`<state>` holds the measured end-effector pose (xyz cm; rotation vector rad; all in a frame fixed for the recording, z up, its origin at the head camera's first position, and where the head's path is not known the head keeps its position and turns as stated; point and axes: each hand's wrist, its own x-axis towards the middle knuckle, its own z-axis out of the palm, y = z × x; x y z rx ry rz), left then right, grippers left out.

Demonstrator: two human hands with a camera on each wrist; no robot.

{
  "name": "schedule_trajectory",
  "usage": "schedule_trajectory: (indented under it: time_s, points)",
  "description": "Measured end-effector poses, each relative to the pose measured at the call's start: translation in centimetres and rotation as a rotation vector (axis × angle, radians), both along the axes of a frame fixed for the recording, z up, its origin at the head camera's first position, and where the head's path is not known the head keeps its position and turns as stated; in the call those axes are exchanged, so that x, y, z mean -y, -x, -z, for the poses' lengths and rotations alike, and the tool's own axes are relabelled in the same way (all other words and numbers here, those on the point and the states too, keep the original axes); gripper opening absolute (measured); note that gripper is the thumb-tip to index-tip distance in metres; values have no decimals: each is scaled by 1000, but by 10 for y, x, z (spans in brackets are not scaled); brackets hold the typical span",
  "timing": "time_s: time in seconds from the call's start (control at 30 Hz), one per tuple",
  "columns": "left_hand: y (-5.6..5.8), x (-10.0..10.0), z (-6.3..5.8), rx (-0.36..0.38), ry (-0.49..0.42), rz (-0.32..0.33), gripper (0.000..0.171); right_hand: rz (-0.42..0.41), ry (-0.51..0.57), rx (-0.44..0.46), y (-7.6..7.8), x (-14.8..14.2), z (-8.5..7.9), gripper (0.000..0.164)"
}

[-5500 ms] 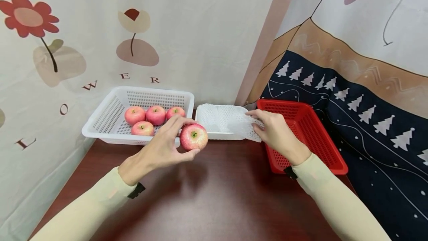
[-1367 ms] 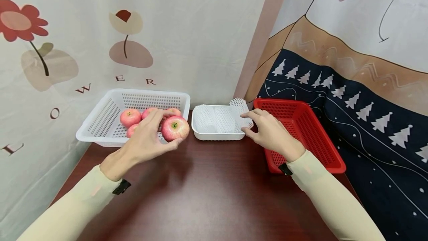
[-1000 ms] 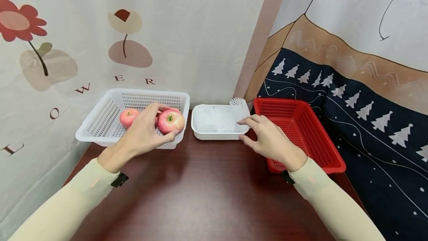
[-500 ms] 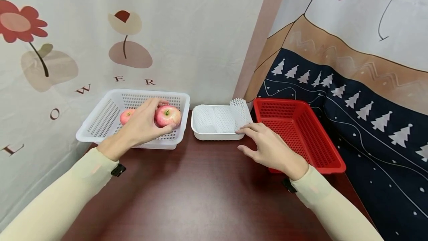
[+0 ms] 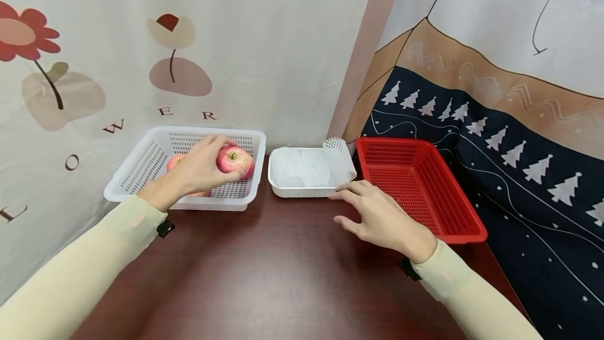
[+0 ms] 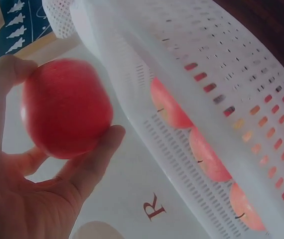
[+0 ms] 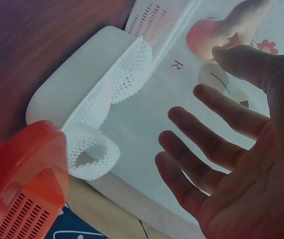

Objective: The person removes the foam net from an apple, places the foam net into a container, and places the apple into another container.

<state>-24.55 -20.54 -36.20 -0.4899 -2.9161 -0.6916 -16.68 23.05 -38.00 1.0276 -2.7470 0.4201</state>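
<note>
My left hand (image 5: 198, 167) holds a red-and-yellow apple (image 5: 234, 160) over the right part of the white basket (image 5: 113, 193). In the left wrist view the apple (image 6: 67, 107) sits between thumb and fingers, above the basket's rim. More apples (image 6: 209, 155) lie inside that basket, partly hidden in the head view by my left hand. My right hand (image 5: 379, 219) hovers with relaxed, spread fingers and nothing in them, near the front right corner of a small white tray (image 5: 302, 192). White foam nets (image 5: 316, 167) lie in the tray, one sticking up at its right end (image 7: 92, 154).
A red basket (image 5: 424, 193) stands right of the small tray, beside and partly behind my right hand. The dark wooden table (image 5: 273, 277) stretches in front. A printed curtain (image 5: 283, 56) closes off the back and right side.
My left hand has carried the apple left, from in front of the baskets to over the white basket. My right hand has let go of a foam net, now in the tray, and drawn back nearer.
</note>
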Motion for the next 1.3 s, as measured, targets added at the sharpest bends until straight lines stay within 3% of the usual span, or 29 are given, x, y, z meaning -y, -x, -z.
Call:
schedule_trajectory:
  time_s: [0.23,0.47,0.8,1.13,1.3]
  points:
    - [8,3,2,58,64,22,69,-53,-18,-29,-6,4,0,47]
    - [19,6,3,30,125,80,60,-86,-22,-31,-10,7,0,48]
    - [29,6,1,53,216,138,55,-124,-25,-27,-15,12,7,48]
    - [36,1,-3,193,347,147,35,-137,-29,-58,-15,13,8,49]
    - [39,-4,-4,244,402,193,30,-114,-25,-69,-12,9,8,50]
